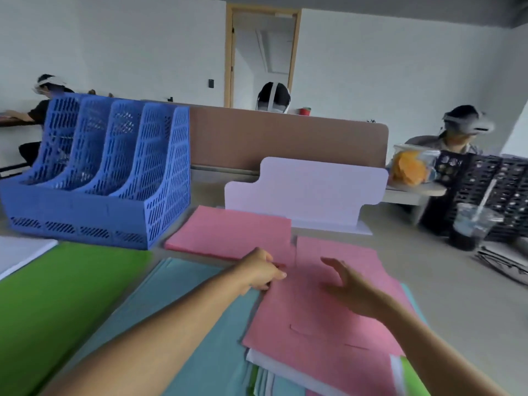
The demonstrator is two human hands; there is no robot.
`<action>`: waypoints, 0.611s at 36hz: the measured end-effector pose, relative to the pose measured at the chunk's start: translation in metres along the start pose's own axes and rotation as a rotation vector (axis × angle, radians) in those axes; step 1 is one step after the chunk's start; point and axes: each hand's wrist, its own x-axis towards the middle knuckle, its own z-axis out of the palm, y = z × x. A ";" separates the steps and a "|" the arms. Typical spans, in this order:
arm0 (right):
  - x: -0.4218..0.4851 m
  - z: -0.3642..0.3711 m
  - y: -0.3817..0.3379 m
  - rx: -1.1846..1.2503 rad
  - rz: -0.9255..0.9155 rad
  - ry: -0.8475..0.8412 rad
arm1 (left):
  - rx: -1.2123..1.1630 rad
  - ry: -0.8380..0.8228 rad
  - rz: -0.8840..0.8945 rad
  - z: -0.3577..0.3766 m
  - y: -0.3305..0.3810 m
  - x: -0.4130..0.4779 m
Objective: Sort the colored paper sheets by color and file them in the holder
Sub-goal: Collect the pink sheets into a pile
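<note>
Hands meet on one pink sheet topping a mixed stack on the desk: the left hand pinches its left edge with curled fingers, while the right hand is spread with straight fingers low over it, contact unclear. A pink pile lies just beyond, teal sheets and green sheets to the left, and the blue file holder behind them

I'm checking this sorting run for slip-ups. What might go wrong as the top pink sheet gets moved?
The left hand pinches only the edge of the top pink sheet; pulled quickly, it might crease or tear. The mixed pile beneath lies fanned out, so dragging may pull white or green sheets along. The right hand hovers open, so nothing seems to pin that pile.
</note>
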 end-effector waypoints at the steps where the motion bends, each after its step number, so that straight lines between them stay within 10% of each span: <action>1: -0.002 -0.002 0.004 -0.034 -0.010 0.013 | -0.007 -0.004 -0.005 0.002 0.001 0.001; 14: -0.001 -0.007 0.051 -0.040 0.087 0.011 | -0.141 -0.071 -0.022 0.036 0.014 0.000; 22: -0.002 -0.009 0.044 0.617 0.228 0.043 | -0.407 -0.051 -0.060 0.055 0.031 0.014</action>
